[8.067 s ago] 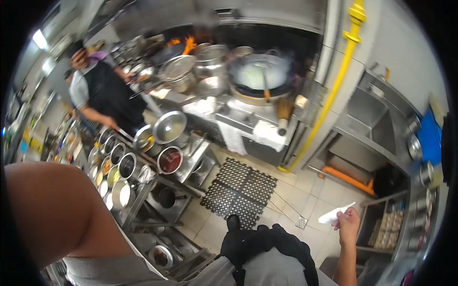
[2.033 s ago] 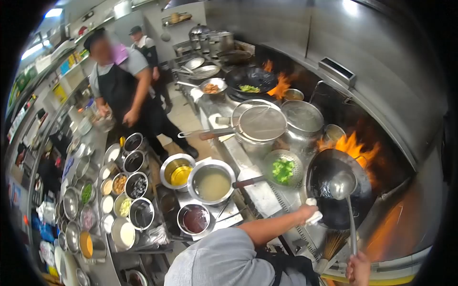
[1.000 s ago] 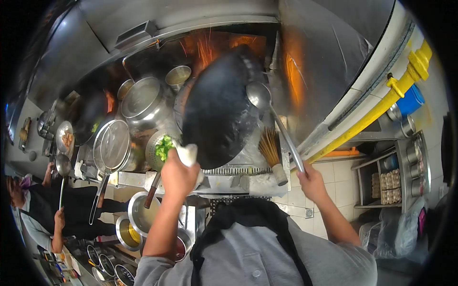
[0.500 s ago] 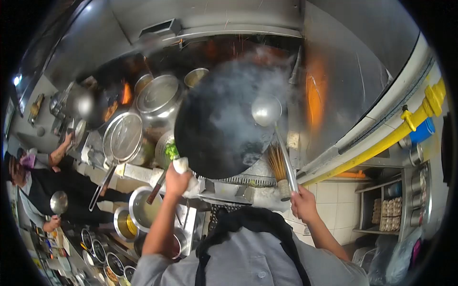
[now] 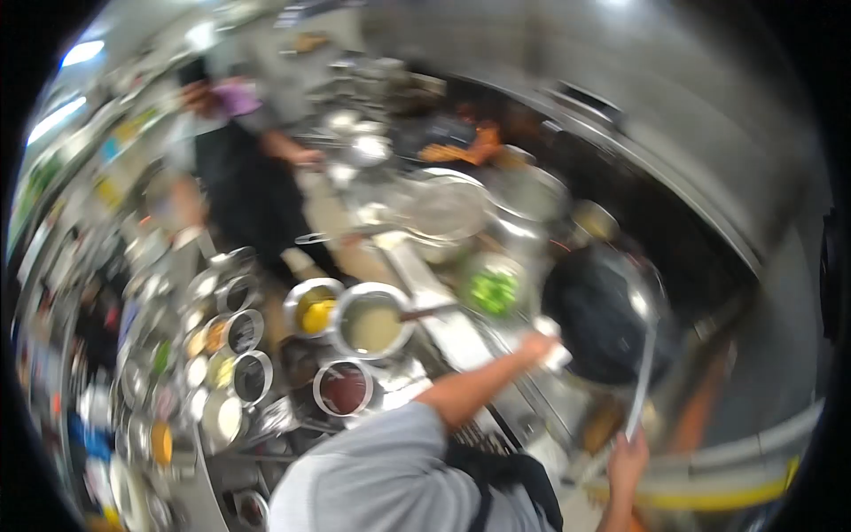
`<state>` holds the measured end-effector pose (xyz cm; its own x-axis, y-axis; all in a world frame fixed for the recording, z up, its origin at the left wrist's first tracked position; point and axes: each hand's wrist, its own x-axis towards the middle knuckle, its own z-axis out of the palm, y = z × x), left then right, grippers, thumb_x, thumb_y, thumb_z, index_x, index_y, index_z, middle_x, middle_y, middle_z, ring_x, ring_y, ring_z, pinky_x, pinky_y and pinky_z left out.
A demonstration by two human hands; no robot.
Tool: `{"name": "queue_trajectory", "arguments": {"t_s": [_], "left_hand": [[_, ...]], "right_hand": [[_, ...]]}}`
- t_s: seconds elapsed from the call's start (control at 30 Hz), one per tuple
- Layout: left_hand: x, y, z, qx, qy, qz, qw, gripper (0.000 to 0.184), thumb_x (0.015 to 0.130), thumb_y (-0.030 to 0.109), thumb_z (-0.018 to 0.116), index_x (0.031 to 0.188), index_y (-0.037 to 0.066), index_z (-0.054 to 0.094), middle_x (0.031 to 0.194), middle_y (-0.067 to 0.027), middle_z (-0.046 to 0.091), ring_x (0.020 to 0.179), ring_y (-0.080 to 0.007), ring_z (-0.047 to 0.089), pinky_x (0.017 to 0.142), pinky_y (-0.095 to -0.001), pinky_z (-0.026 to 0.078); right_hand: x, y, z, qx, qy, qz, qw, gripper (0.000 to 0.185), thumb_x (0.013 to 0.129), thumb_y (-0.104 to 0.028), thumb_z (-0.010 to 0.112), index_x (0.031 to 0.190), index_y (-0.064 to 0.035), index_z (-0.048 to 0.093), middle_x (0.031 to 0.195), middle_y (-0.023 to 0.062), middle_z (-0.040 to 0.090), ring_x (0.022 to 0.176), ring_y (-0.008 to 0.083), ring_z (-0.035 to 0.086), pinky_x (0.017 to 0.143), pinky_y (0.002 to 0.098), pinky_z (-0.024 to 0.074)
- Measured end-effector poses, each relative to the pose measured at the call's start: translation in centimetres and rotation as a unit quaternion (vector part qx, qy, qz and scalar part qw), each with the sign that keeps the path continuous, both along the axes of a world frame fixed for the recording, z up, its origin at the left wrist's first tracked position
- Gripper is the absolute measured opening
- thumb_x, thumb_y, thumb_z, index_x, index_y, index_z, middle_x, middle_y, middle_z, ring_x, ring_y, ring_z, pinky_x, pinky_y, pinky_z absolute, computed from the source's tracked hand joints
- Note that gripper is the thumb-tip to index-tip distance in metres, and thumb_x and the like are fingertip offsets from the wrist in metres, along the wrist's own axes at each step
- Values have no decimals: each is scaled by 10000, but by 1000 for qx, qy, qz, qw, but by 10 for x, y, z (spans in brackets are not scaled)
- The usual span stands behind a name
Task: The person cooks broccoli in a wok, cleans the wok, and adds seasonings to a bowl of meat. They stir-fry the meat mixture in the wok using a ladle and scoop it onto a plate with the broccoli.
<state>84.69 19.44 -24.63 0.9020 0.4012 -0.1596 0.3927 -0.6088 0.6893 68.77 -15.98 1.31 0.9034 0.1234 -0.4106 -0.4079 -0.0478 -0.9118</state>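
Clenching cloth at rim of wok, likely against heat, with my left hand; right hand closed round ladle.

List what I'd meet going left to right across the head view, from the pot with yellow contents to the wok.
Pot with yellow contents, pot of cloudy liquid, green pieces, left hand, wok.

Just past the left fingers is the wok. The ladle goes from the right fingers over it. Vegetables sit in a strainer left of all fingers, three pots farther left.
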Motion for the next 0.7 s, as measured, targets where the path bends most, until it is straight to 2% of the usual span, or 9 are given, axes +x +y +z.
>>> {"name": "queue_trajectory", "arguments": {"t_s": [0.03, 0.13, 0.2, 0.23, 0.4, 0.47, 0.53, 0.6, 0.7], "left_hand": [[-43, -18, 107, -192, -24, 83, 978, 484, 782, 474, 614, 989, 45, 697, 983, -197, 682, 915, -335, 651, 814, -439, 505], [-63, -22, 150, -396, -15, 127, 909, 426, 769, 414, 689, 871, 1, 682, 798, -136, 680, 649, -273, 662, 571, -406, 526], [-71, -17, 164, -477, 18, 98, 873, 394, 779, 401, 700, 851, 14, 673, 758, -110, 661, 594, -244, 639, 529, -393, 511], [-78, -14, 172, -558, 53, 62, 826, 366, 790, 388, 711, 832, 28, 664, 718, -84, 641, 539, -214, 617, 487, -380, 496], [-210, 15, 211, -547, 78, -70, 831, 315, 795, 324, 725, 904, 40, 642, 730, -51, 632, 585, -185, 611, 507, -343, 504], [-284, 27, 225, -528, -13, -75, 846, 354, 773, 303, 743, 957, 15, 651, 766, -54, 646, 623, -168, 616, 545, -313, 505], [-354, 48, 212, -571, 46, -8, 820, 434, 736, 286, 753, 1039, -1, 634, 850, -75, 662, 690, -160, 626, 608, -307, 511], [-420, 61, 184, -588, 22, 58, 807, 423, 721, 237, 746, 1049, 1, 618, 842, -82, 644, 692, -168, 623, 605, -308, 509], [-486, 77, 222, -531, -17, 110, 840, 412, 699, 187, 744, 1044, 23, 590, 846, -53, 618, 717, -146, 592, 631, -294, 495]], "right_hand": [[6, 4, -9, -16, -21, -1, 1000, 428, 912, -30, 487, 1337, -69, 464, 679, 12, 455, 465, 90, 407, 388, 268, 344], [18, 8, -1, 76, -14, 25, 997, 364, 929, -44, 464, 1290, -83, 488, 592, -13, 390, 358, 78, 341, 285, 277, 275], [2, 32, 30, -237, -148, 108, 954, 445, 880, -183, 570, 1287, -20, 496, 1001, 170, 637, 929, 306, 617, 804, 422, 503], [26, 21, -17, -2, -1, -21, 1000, 311, 934, -70, 486, 1245, -77, 498, 569, -11, 371, 351, 79, 334, 278, 279, 269], [26, 22, -52, -104, -157, 46, 981, 334, 925, -72, 513, 1258, -74, 483, 585, -16, 403, 358, 82, 351, 290, 254, 301], [-12, 36, -12, 69, 8, 46, 997, 382, 909, -68, 532, 1286, -63, 469, 593, -11, 418, 372, 79, 366, 303, 246, 306], [-51, 41, 4, 169, 77, 93, 978, 436, 898, -65, 538, 1323, -67, 439, 585, -5, 407, 370, 84, 364, 299, 244, 301], [-81, 60, 22, 203, 171, 140, 954, 450, 899, -71, 536, 1334, -75, 424, 576, -8, 379, 357, 88, 342, 297, 238, 280], [-104, 106, 33, 185, 216, 306, 909, 427, 913, -53, 512, 1330, -69, 424, 571, -12, 379, 355, 79, 329, 305, 234, 274]]}}
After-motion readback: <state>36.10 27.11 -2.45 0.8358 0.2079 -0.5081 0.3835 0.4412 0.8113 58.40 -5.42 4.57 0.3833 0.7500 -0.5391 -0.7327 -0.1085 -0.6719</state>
